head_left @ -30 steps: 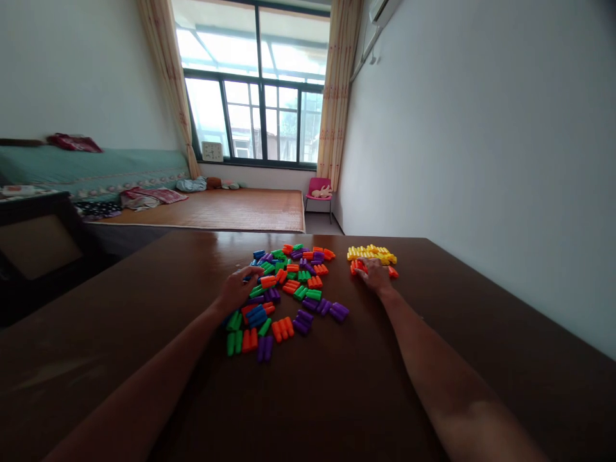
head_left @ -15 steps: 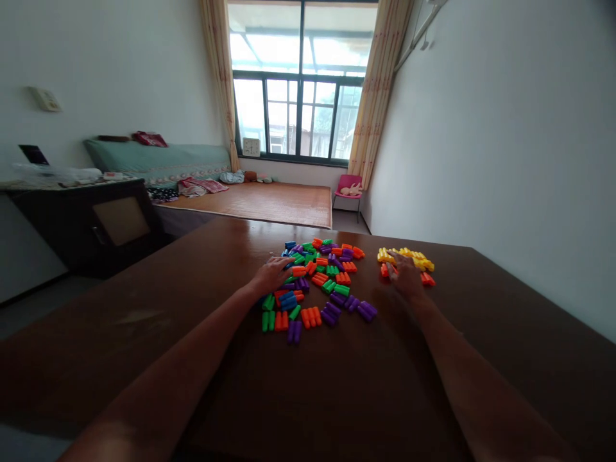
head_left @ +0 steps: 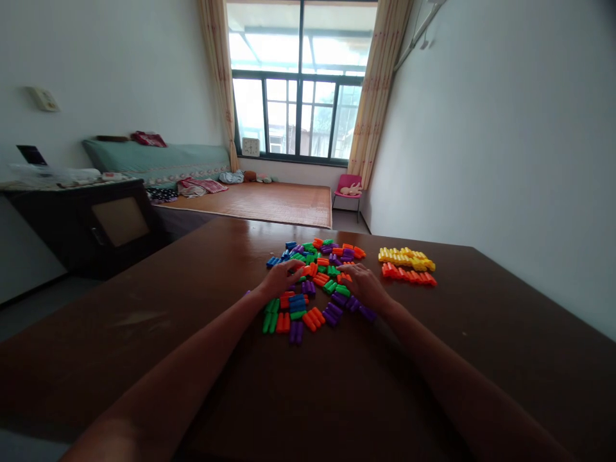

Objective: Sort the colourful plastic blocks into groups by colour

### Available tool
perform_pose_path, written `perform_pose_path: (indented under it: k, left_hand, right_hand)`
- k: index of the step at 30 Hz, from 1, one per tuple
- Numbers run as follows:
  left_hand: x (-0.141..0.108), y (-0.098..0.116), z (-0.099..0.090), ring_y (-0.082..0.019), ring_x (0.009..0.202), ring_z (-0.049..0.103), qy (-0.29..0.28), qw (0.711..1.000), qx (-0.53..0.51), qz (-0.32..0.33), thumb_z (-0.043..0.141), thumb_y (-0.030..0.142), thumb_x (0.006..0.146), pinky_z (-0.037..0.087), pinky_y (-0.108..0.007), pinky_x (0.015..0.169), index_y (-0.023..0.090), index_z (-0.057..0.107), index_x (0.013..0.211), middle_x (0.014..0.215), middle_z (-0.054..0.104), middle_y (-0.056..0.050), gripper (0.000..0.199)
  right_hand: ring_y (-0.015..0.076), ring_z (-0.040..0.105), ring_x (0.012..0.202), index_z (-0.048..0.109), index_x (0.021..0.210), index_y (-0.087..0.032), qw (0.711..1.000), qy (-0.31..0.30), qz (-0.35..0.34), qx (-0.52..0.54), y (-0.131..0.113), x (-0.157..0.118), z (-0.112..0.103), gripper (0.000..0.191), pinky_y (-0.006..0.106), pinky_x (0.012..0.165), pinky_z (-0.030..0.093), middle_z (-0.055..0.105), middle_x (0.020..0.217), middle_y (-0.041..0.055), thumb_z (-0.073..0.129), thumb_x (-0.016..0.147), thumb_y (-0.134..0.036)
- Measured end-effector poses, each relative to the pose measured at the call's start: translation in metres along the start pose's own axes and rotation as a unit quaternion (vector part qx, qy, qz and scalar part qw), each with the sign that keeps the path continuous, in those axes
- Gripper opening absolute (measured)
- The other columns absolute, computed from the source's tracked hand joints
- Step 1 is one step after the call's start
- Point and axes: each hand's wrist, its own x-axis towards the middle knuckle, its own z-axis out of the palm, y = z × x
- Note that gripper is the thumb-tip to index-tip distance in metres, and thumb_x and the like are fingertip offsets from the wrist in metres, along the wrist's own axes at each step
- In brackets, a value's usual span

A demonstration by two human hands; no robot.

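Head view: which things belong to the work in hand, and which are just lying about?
Work in hand:
mixed coloured pieces, by the left hand and right hand
yellow pieces
orange row
table

Lying about:
clock
pink chair with a soft toy
cloths on the bed

Daylight from the window (head_left: 282,54) (nearly blown out) leaves faint glare on the dim tabletop (head_left: 308,391)
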Motion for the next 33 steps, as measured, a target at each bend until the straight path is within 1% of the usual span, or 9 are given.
perform_pose_path:
  k: [5,8,12,15,20,23,25,28,33]
  left_hand:
    - [0.001,0.030,0.010,-0.020,0.090,0.066,-0.056,0.962,-0.261,-0.062,0.055,0.056,0.083,0.053,-0.034,0.079,0.016,0.064,0.110,0.100,0.071,-0.007,0.049]
    - [-0.001,0.042,0.016,-0.019,0.089,0.065,-0.076,0.960,-0.264,-0.048,0.065,0.052,0.078,0.053,-0.033,0.080,0.015,0.065,0.102,0.097,0.070,-0.007,0.044]
    - [-0.002,0.048,0.023,-0.018,0.088,0.062,-0.012,0.979,-0.205,-0.012,0.074,0.044,0.070,0.053,-0.032,0.081,0.015,0.066,0.093,0.092,0.066,-0.005,0.038]
    - [-0.002,0.052,0.027,-0.016,0.084,0.061,0.020,0.980,-0.196,-0.016,0.075,0.040,0.069,0.054,-0.030,0.075,0.016,0.066,0.096,0.088,0.064,-0.003,0.037]
    - [-0.004,0.060,0.030,-0.014,0.073,0.061,-0.020,0.969,-0.243,-0.037,0.075,0.039,0.071,0.051,-0.025,0.064,0.016,0.064,0.105,0.082,0.063,-0.001,0.043]
    - [-0.004,0.057,0.025,-0.019,0.091,0.063,-0.013,0.966,-0.254,-0.037,0.073,0.041,0.073,0.053,-0.031,0.077,0.016,0.064,0.106,0.096,0.067,-0.006,0.042]
    - [-0.002,0.051,0.019,-0.023,0.098,0.063,0.006,0.969,-0.244,-0.046,0.072,0.044,0.073,0.052,-0.034,0.081,0.015,0.066,0.104,0.103,0.068,-0.008,0.043]
    - [0.000,0.040,0.009,-0.024,0.094,0.064,0.028,0.969,-0.231,-0.082,0.071,0.049,0.071,0.053,-0.035,0.077,0.014,0.067,0.101,0.100,0.069,-0.009,0.046]
    - [0.002,0.027,0.002,-0.023,0.087,0.065,0.043,0.972,-0.209,-0.099,0.070,0.053,0.069,0.053,-0.033,0.071,0.014,0.069,0.095,0.095,0.071,-0.008,0.047]
  right_hand:
    - [0.0152,0.064,0.076,0.052,0.129,-0.023,0.983,-0.002,0.048,0.179,-0.031,0.004,0.010,0.044,0.032,0.073,0.054,0.068,0.101,0.0058,0.056,0.086,-0.032]
    - [0.0163,0.064,0.084,0.053,0.128,-0.023,0.974,0.013,0.045,0.219,-0.045,0.004,0.016,0.045,0.030,0.071,0.055,0.064,0.113,0.0076,0.059,0.084,-0.033]
    - [0.0174,0.061,0.095,0.056,0.124,-0.027,0.977,0.070,0.035,0.200,-0.049,0.004,0.019,0.045,0.031,0.076,0.055,0.052,0.127,0.0080,0.065,0.081,-0.031]
    - [0.0176,0.060,0.094,0.059,0.120,-0.025,0.980,0.097,0.032,0.171,-0.051,0.003,0.021,0.045,0.034,0.083,0.054,0.051,0.122,0.0081,0.070,0.076,-0.028]
    - [0.0216,0.056,0.104,0.064,0.105,-0.021,0.985,0.108,-0.002,0.133,-0.052,0.008,0.024,0.029,0.038,0.093,0.048,0.058,0.110,0.0083,0.069,0.077,-0.025]
    - [0.0223,0.056,0.106,0.064,0.102,-0.021,0.986,0.121,0.015,0.117,-0.026,0.013,0.007,0.025,0.040,0.093,0.048,0.059,0.110,0.0078,0.067,0.077,-0.023]
    - [0.0223,0.058,0.103,0.063,0.103,-0.020,0.984,0.135,0.083,0.084,0.006,0.012,-0.016,0.025,0.039,0.089,0.051,0.060,0.108,0.0075,0.065,0.078,-0.024]
    - [0.0197,0.060,0.096,0.060,0.112,-0.019,0.961,0.126,0.242,-0.033,0.059,-0.005,-0.057,0.030,0.035,0.084,0.053,0.063,0.104,0.0068,0.059,0.086,-0.033]
    - [0.0205,0.059,0.102,0.056,0.120,-0.017,0.937,0.121,0.311,-0.101,0.105,-0.044,-0.088,0.034,0.041,0.086,0.052,0.057,0.121,0.0092,0.055,0.091,-0.035]
